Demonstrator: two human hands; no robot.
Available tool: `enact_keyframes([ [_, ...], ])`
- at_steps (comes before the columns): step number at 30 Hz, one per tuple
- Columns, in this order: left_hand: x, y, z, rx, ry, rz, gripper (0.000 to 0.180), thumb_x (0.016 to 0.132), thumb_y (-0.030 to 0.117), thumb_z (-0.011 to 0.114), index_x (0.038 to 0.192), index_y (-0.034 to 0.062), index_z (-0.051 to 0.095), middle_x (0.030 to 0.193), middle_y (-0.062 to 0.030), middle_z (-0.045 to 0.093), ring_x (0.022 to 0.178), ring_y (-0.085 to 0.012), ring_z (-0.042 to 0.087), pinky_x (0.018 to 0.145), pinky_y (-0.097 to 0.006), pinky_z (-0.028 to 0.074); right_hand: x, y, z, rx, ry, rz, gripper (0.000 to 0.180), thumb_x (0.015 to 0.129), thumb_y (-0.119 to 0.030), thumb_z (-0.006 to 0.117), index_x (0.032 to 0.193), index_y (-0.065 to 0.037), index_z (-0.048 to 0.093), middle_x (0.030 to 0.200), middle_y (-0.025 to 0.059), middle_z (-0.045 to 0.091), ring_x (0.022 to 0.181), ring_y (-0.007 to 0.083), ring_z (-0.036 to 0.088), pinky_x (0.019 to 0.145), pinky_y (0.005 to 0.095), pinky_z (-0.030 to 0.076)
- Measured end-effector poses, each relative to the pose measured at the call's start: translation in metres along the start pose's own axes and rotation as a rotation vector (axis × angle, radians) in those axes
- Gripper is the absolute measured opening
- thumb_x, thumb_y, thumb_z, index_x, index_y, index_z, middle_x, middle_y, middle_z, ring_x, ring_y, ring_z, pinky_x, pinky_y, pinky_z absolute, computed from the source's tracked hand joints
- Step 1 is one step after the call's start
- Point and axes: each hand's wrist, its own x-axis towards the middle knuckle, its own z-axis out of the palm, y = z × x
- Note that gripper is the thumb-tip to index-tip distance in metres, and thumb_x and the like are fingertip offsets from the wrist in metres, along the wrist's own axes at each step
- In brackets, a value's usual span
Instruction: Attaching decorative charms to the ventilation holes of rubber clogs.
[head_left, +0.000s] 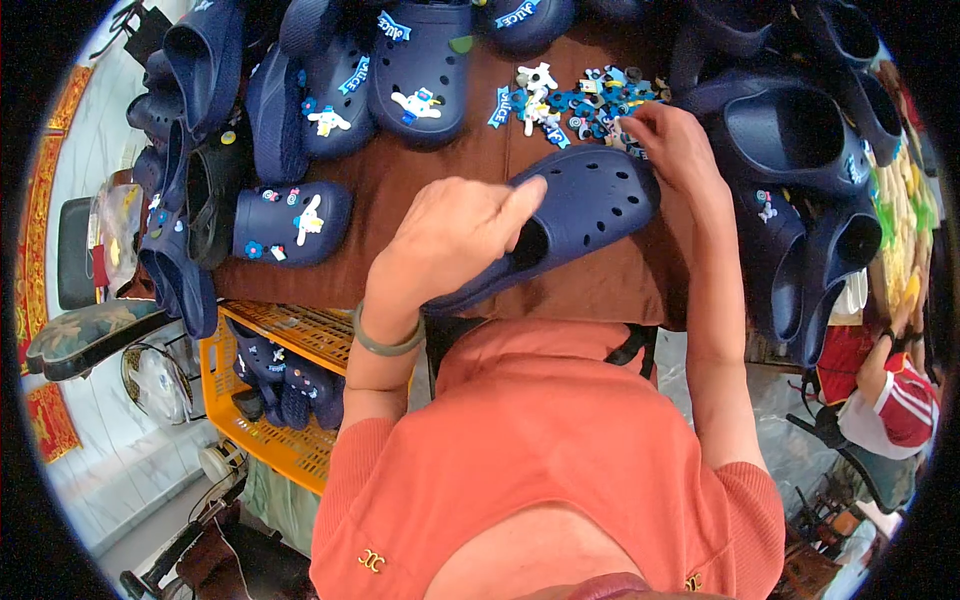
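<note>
Two hands work at a brown table (400, 190) crowded with navy clogs. Left hand (450, 240) grips the heel end of a plain navy clog (580, 210), thumb laid across the opening's edge, fingers curled around the shoe. Clog lies toe toward the right, perforated top facing up, near the table's front edge at centre. Right hand (675, 150) rests at the toe end of the same clog, fingertips bent down at the edge of a pile of small shoe charms (590, 100); cannot tell whether the fingers pinch a charm or not.

Charm pile: blue, white and dark pieces, just behind the held clog. Decorated clogs (400, 80) with charms already fitted sit in a row along the far side of the table; one more decorated clog (290, 222) lies on its side to the left. Undecorated navy clogs are stacked at right (790, 150).

Yellow crate (270, 440) below the table's left corner holds more navy clogs. Green bangle (385, 343) on the left wrist. Another person in red (890, 395) sits at lower right.
</note>
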Motion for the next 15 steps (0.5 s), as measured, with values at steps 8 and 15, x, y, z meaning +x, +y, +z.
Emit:
enact_keyframes([
  [8, -0.004, -0.021, 0.027, 0.511, -0.194, 0.321, 0.027, 0.097, 0.026, 0.05, 0.102, 0.0035, 0.064, 0.081, -0.0183, 0.063, 0.072, -0.0357, 0.062, 0.058, -0.046, 0.043, -0.005, 0.022, 0.018, 0.094, -0.037, 0.017, 0.03, 0.082, -0.031, 0.07, 0.091, -0.002, 0.068, 0.079, 0.0163, 0.067, 0.074, 0.03, 0.065, 0.067, 0.0383, 0.05],
  [15, 0.001, -0.049, 0.064, 0.227, 0.046, 0.533, 0.023, 0.092, 0.008, 0.051, 0.113, 0.0031, 0.058, 0.092, -0.0201, 0.059, 0.082, -0.0393, 0.059, 0.068, -0.047, 0.047, -0.051, 0.01, -0.025, 0.957, -0.163, 0.267, 0.013, 0.088, -0.01, 0.065, 0.097, 0.0, 0.065, 0.085, 0.0016, 0.066, 0.076, 0.0067, 0.058, 0.07, 0.0207, 0.045],
])
